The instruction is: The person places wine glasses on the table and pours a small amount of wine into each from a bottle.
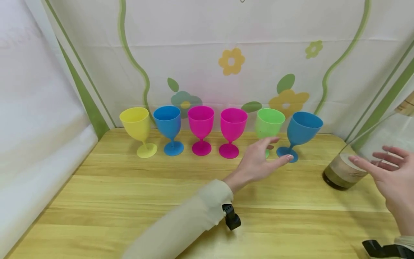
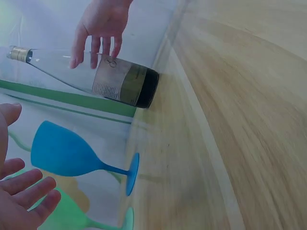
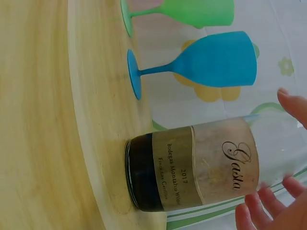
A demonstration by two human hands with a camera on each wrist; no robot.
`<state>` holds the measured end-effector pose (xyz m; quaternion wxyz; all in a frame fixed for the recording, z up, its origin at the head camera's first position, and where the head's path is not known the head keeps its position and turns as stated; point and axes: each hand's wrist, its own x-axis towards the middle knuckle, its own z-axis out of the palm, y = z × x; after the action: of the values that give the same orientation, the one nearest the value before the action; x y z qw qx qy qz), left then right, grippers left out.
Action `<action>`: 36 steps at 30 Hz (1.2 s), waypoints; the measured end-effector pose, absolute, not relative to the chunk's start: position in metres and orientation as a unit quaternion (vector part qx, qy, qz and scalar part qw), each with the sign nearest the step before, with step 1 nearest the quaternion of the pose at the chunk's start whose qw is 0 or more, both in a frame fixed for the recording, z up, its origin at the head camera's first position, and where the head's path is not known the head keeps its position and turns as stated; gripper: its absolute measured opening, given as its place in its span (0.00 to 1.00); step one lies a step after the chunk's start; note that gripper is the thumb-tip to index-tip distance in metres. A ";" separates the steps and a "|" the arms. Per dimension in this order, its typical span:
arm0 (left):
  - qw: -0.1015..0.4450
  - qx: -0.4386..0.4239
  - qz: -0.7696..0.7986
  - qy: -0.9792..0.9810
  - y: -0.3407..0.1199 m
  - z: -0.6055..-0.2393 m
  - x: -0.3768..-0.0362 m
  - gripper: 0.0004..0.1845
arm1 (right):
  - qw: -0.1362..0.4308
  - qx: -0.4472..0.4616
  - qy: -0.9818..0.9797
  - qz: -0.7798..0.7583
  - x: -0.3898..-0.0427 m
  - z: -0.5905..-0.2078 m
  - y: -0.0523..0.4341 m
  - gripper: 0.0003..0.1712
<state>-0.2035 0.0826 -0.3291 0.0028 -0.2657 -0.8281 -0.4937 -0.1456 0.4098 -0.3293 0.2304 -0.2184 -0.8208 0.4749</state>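
Note:
At the right stands an upright glass wine bottle (image 1: 347,169) with a cork-coloured top and a "Gasta" label (image 3: 228,158). My right hand (image 1: 396,180) is beside it, thumb and fingers spread on either side of the glass; whether they touch it I cannot tell. My left hand (image 1: 257,162) reaches toward the right-hand blue goblet (image 1: 303,129) and the light green goblet (image 1: 270,122), partly covering the green one's stem. Its thumb and fingers are apart, holding nothing. In the left wrist view, the left fingers (image 2: 29,191) overlap the green goblet's bowl (image 2: 62,211).
Further left in the same row stand two magenta goblets (image 1: 201,120) (image 1: 233,124), another blue goblet (image 1: 168,122) and a yellow goblet (image 1: 136,124). The wooden table (image 1: 129,201) meets a white flowered curtain (image 1: 194,61) behind the row. White cloth (image 1: 42,118) hangs at the left.

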 end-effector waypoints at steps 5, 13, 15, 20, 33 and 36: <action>-0.014 -0.242 -0.528 -0.814 0.096 -0.332 -0.204 0.39 | 0.189 -0.185 -0.854 0.449 -0.151 -0.338 0.421 0.55; -0.020 -0.215 -0.536 -0.816 0.117 -0.337 -0.205 0.42 | 0.171 -0.213 -0.873 0.404 -0.154 -0.345 0.421 0.57; -0.025 -0.206 -0.537 -0.818 0.122 -0.338 -0.206 0.43 | 0.169 -0.223 -0.874 0.397 -0.155 -0.344 0.420 0.57; -0.029 -0.175 -0.526 -0.832 0.135 -0.339 -0.210 0.46 | 0.155 -0.245 -0.876 0.387 -0.158 -0.340 0.415 0.58; 0.052 -0.123 -0.493 -0.860 0.164 -0.330 -0.219 0.51 | 0.133 -0.249 -0.878 0.387 -0.157 -0.335 0.412 0.60; 0.060 -0.127 -0.491 -0.860 0.168 -0.331 -0.221 0.49 | 0.130 -0.249 -0.877 0.391 -0.157 -0.335 0.411 0.60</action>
<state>-0.2210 0.1677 -0.3309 0.0601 -0.1271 -0.8597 -0.4911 -0.1573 0.4107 -0.3354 0.1296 -0.2489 -0.8765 0.3911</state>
